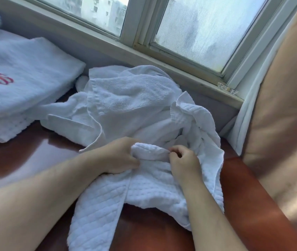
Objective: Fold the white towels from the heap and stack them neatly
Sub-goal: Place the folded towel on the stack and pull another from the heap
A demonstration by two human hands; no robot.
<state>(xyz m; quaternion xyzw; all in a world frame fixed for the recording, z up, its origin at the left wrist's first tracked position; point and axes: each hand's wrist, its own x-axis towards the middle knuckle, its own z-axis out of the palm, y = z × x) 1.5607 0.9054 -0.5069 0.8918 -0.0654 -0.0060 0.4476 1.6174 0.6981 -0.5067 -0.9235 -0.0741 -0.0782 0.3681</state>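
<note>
One quilted towel, lying on the tabletop against the single heap, is pinched at its rolled edge in the grip of left hand and right hand, one folded stack being set leftward.

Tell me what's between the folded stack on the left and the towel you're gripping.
Head view: the crumpled towel heap lies between the folded stack and the gripped towel, plus a bare strip of red-brown surface.
</note>
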